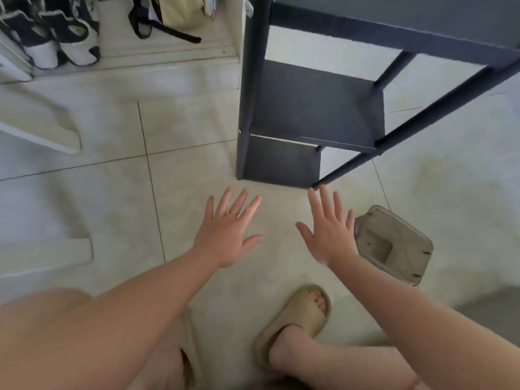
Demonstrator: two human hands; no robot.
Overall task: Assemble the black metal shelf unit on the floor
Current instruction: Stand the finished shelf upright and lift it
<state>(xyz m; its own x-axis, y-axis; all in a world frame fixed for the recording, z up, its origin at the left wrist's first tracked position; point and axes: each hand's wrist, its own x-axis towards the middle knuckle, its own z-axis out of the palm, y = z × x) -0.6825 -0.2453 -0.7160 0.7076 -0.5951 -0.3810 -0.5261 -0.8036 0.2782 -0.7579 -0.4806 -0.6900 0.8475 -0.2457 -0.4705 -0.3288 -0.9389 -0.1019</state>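
Both my hands are spread flat and hold nothing. The left hand [225,237] and right hand [329,235] hover over the floor [174,130]. The black shelf unit [318,108] stands upright just beyond the fingertips, its near leg [349,164] close to the right hand's middle finger. My worry is that nothing steadies it, so a careless nudge at that leg could skid or tip the frame on smooth tile.

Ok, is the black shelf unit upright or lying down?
Upright: the shelf unit stands with its posts on the floor, tiers stacked one above another.
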